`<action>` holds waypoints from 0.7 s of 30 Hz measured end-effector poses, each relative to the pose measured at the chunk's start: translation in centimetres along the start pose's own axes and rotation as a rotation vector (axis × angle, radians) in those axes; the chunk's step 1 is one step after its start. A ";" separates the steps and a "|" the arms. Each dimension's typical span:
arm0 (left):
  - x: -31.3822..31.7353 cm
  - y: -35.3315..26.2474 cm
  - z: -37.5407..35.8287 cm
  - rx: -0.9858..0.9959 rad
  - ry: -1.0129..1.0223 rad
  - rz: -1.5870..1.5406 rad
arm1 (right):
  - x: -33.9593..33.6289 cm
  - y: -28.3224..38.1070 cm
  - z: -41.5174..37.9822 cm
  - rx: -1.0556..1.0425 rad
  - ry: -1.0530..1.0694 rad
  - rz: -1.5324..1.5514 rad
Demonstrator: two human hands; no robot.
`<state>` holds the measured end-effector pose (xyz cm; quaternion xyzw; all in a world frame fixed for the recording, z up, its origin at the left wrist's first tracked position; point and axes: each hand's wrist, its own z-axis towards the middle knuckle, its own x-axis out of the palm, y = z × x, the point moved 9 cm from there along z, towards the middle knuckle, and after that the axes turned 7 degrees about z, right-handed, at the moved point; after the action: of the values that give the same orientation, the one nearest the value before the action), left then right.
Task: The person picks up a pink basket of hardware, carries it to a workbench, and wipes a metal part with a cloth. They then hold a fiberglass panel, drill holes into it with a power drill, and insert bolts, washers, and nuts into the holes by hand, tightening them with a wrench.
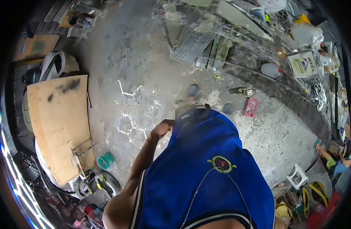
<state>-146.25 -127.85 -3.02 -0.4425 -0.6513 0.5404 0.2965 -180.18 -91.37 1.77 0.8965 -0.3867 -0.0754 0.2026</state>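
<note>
From where I stand, left hand (162, 129) curled beside the blue jersey (209, 141) at its ten o'clock, pinch unverifiable, right hand unseen; loose cloth is best handled with light, unhurried fingers.

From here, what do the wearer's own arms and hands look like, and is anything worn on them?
The left arm is bare, with no sleeve, and the left hand shows no glove. The blue sleeveless jersey has black-and-white trim at the armhole. The right arm and hand are out of sight.
</note>
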 end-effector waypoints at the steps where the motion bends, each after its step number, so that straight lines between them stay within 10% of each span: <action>1: -0.6 1.4 -1.5 -0.095 0.046 -0.115 | 0.7 0.0 0.5 0.009 -0.008 -0.027; 3: -2.6 -10.6 0.1 -0.302 0.106 -0.337 | 2.2 0.0 1.1 0.015 -0.021 -0.057; 4: -3.1 -10.7 -1.1 -0.656 0.014 -0.665 | 2.7 -0.1 1.3 0.017 -0.029 -0.067; 7: -6.5 -10.5 -1.4 -0.718 0.056 -0.611 | 4.6 -0.2 2.5 0.006 -0.046 -0.090; 9: -8.7 -9.3 -0.2 -0.692 0.083 -0.524 | 5.9 -0.5 3.3 -0.005 -0.055 -0.094; 11: -10.9 -9.0 1.9 -0.229 0.265 -0.146 | 7.1 -1.4 3.9 -0.001 -0.055 -0.083; 12: -11.9 -5.5 2.1 -0.650 0.128 -0.253 | 7.9 -1.6 4.5 -0.004 -0.057 -0.080; 19: -24.9 1.2 4.9 -0.528 -0.197 0.363 | 11.1 -2.0 7.0 -0.014 -0.022 -0.022; 21: -28.1 0.3 4.3 -0.017 -0.308 0.395 | 11.6 -1.0 8.1 -0.029 -0.017 -0.003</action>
<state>-137.69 -154.97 -1.73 -0.4763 -0.5941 0.6434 0.0788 -173.93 -101.66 -5.76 0.8934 -0.3859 -0.0889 0.2122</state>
